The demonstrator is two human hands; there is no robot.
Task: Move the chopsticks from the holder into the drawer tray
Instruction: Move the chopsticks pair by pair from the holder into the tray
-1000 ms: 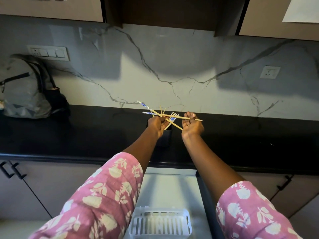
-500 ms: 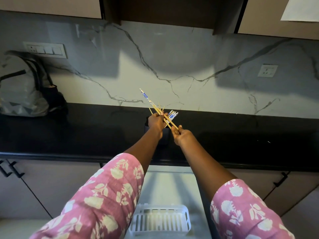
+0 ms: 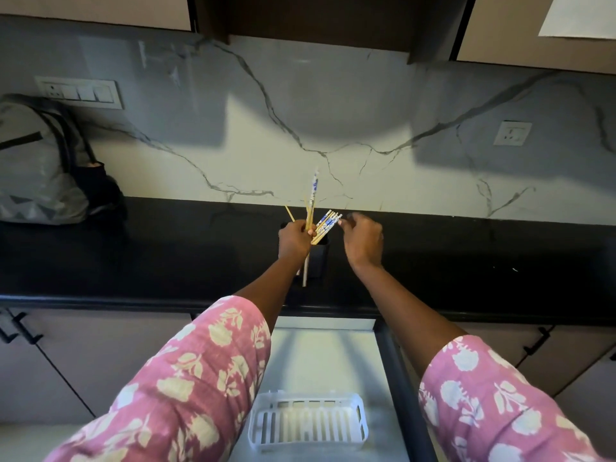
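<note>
A black holder (image 3: 319, 258) stands on the black counter, with several blue-and-white tipped chopsticks (image 3: 326, 225) leaning out of it to the right. My left hand (image 3: 295, 240) grips a bunch of wooden chopsticks (image 3: 311, 201) that stick up above the fist, their lower ends hanging in front of the holder. My right hand (image 3: 361, 241) is just right of the holder, its fingertips at the tips of the leaning chopsticks; whether it pinches one is unclear. A white slotted tray (image 3: 308, 421) lies in the open drawer (image 3: 333, 355) below, with no chopsticks in it.
A grey backpack (image 3: 43, 168) leans against the marble wall at the counter's far left. The black counter edge (image 3: 466, 315) overhangs the open drawer. Closed cabinet doors with black handles flank the drawer. Wall sockets sit at the left and right.
The chopsticks in my left hand have swung from slanting left to nearly upright. My right hand has let go of that bunch and moved right, up to the tips of those in the holder.
</note>
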